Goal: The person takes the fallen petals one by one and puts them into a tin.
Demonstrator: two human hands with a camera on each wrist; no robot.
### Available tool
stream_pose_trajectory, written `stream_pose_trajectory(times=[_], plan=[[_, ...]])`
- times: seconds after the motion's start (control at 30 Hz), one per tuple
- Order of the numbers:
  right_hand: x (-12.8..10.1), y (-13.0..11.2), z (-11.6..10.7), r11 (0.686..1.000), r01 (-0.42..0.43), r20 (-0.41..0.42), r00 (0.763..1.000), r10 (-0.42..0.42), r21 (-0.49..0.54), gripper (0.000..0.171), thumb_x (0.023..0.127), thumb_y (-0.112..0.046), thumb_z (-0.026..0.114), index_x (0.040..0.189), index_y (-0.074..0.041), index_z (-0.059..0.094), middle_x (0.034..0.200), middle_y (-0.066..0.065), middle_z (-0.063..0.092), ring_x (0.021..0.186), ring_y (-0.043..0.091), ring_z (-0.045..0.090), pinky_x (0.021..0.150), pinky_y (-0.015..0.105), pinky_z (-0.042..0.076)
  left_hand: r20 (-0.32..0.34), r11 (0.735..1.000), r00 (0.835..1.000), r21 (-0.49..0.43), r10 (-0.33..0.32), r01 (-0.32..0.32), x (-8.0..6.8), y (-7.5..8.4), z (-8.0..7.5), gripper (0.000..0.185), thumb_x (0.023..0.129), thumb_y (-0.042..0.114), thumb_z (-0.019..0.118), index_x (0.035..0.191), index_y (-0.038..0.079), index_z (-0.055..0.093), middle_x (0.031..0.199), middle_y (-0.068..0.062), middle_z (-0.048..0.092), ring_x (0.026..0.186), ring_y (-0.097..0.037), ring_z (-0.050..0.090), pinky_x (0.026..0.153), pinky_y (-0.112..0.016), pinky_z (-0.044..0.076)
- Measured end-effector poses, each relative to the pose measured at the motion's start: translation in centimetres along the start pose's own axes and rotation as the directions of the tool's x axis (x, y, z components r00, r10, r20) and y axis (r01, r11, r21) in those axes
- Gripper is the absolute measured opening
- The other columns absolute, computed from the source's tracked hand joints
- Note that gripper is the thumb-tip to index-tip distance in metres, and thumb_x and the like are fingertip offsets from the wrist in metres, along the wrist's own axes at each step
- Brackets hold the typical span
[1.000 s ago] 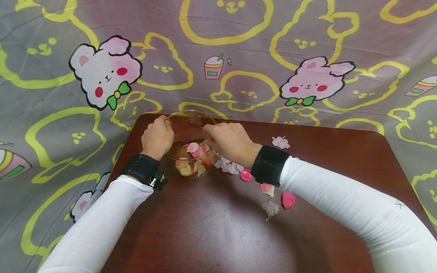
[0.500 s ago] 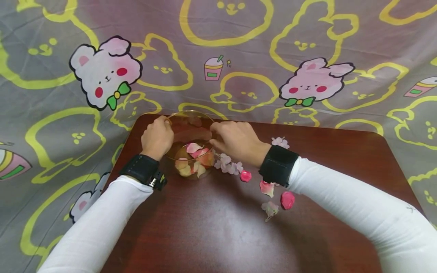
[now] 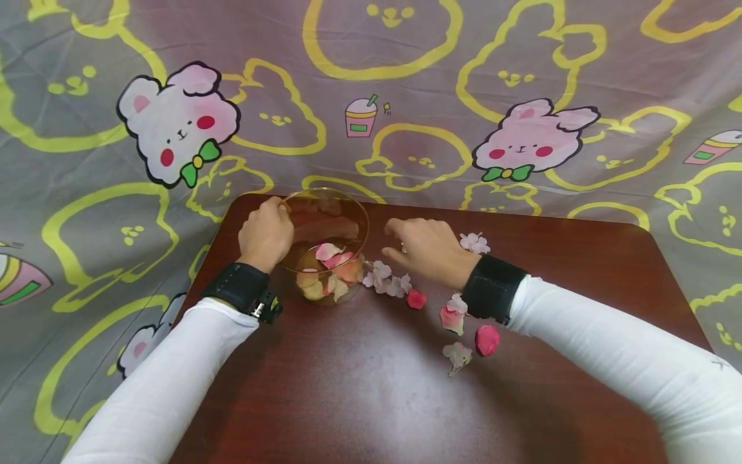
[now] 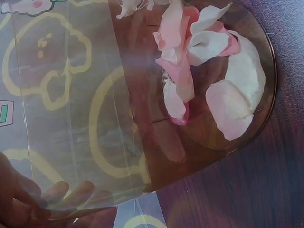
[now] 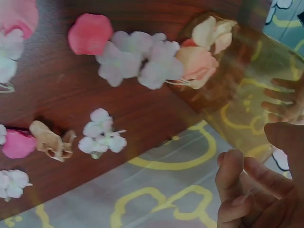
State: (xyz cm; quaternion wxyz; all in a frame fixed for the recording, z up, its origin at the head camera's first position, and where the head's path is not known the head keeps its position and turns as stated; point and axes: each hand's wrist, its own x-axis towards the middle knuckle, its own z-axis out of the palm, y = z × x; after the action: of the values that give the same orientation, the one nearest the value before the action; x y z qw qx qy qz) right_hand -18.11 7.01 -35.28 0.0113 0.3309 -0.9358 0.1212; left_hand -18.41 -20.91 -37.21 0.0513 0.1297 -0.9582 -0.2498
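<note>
A clear amber-tinted glass vase (image 3: pixel 355 222) with a gold rim stands at the back left of the table. Pink, orange and cream petals (image 3: pixel 338 287) lie at its bottom. My left hand (image 3: pixel 265 235) grips the vase's rim on its left side; through the glass in the left wrist view, its fingers (image 4: pixel 78 192) show against the wall. Right of the vase, my right hand (image 3: pixel 431 251) hovers above the table, thumb apart from loosely bent fingers, holding nothing visible. Below it, pale blossoms (image 3: pixel 379 277) and a red petal (image 3: pixel 416 299) lie beside the vase.
Farther right on the dark wooden table (image 3: pixel 359 399) lie a pink-white petal (image 3: pixel 452 318), a deep pink petal (image 3: pixel 487 339), a pale blossom (image 3: pixel 458 356) and a white blossom (image 3: pixel 475 243). A patterned curtain (image 3: pixel 417 96) hangs behind the table.
My right hand has moved away from the vase's mouth to the right, and its thumb and fingers have parted. The left hand and the vase have stayed in place.
</note>
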Motion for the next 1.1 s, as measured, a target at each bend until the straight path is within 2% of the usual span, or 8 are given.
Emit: stream_pose_trajectory(times=[0.2,0.4,0.53,0.63,0.8,0.97,1.1], plan=[[-0.7,0.8,1.0,0.999,-0.050,0.087,0.995,0.051,-0.012,0.039,0.093,-0.038,0.072,0.122,-0.012,0.068,0.101,0.002,0.076,0.082,0.018,0.069,0.061,0.028,0.052,0.000,1.000,1.000,-0.002,0.001,-0.001,0.0,0.0,-0.1,0.042,0.109,0.024,0.029,0.127,0.001,0.059,0.123,-0.028,0.067,0.114,-0.050,0.063,0.091,-0.064,0.049],[-1.3,1.5,2.2,0.998,-0.042,0.132,0.990,0.048,-0.048,0.040,0.093,-0.037,0.072,0.123,-0.011,0.067,0.101,0.005,0.076,0.071,0.016,0.063,0.055,0.027,0.049,-0.005,1.000,1.000,-0.003,0.004,-0.004,0.0,-0.1,-0.1,0.042,0.109,0.024,0.029,0.128,0.001,0.059,0.124,-0.028,0.066,0.115,-0.050,0.063,0.091,-0.064,0.048],[-1.9,2.1,3.1,0.998,-0.029,0.158,0.987,0.038,-0.063,0.043,0.092,-0.037,0.073,0.122,-0.008,0.066,0.085,0.004,0.072,0.061,0.014,0.057,0.051,0.025,0.045,-0.005,1.000,1.000,-0.002,0.007,-0.007,0.0,-0.1,0.0,0.041,0.109,0.024,0.029,0.127,0.001,0.059,0.124,-0.028,0.067,0.114,-0.050,0.063,0.091,-0.064,0.049],[-2.4,2.5,3.7,0.997,-0.028,0.164,0.986,0.040,-0.076,0.039,0.092,-0.036,0.074,0.117,-0.006,0.068,0.067,0.001,0.060,0.056,0.014,0.052,0.048,0.025,0.040,-0.009,1.000,1.000,-0.004,0.008,-0.008,0.0,0.0,0.0,0.041,0.109,0.025,0.030,0.126,0.002,0.059,0.123,-0.027,0.067,0.113,-0.050,0.063,0.090,-0.064,0.049],[-3.4,3.4,4.5,0.996,-0.032,0.176,0.983,0.046,-0.081,0.029,0.092,-0.033,0.073,0.106,-0.007,0.070,0.061,-0.003,0.050,0.056,0.014,0.050,0.049,0.028,0.040,-0.013,1.000,1.000,-0.004,0.010,-0.011,0.0,0.2,0.0,0.041,0.109,0.024,0.030,0.125,0.001,0.060,0.122,-0.027,0.068,0.112,-0.050,0.064,0.089,-0.063,0.049],[-4.5,4.2,5.3,0.998,-0.057,0.269,0.961,0.062,-0.027,0.029,0.092,-0.031,0.075,0.104,-0.005,0.070,0.063,-0.001,0.056,0.055,0.013,0.051,0.053,0.027,0.044,-0.009,1.000,1.000,-0.003,0.004,-0.004,0.0,0.1,0.0,0.041,0.110,0.024,0.029,0.125,0.001,0.059,0.120,-0.027,0.068,0.111,-0.050,0.065,0.087,-0.062,0.050],[-5.1,4.8,5.9,0.996,-0.087,0.338,0.937,0.094,-0.033,0.034,0.088,-0.030,0.079,0.109,-0.004,0.071,0.070,0.001,0.063,0.058,0.013,0.053,0.055,0.026,0.048,-0.005,1.000,1.000,-0.002,0.003,-0.003,0.0,0.0,0.0,0.041,0.110,0.025,0.030,0.126,0.001,0.059,0.121,-0.027,0.068,0.111,-0.050,0.064,0.087,-0.063,0.050]])
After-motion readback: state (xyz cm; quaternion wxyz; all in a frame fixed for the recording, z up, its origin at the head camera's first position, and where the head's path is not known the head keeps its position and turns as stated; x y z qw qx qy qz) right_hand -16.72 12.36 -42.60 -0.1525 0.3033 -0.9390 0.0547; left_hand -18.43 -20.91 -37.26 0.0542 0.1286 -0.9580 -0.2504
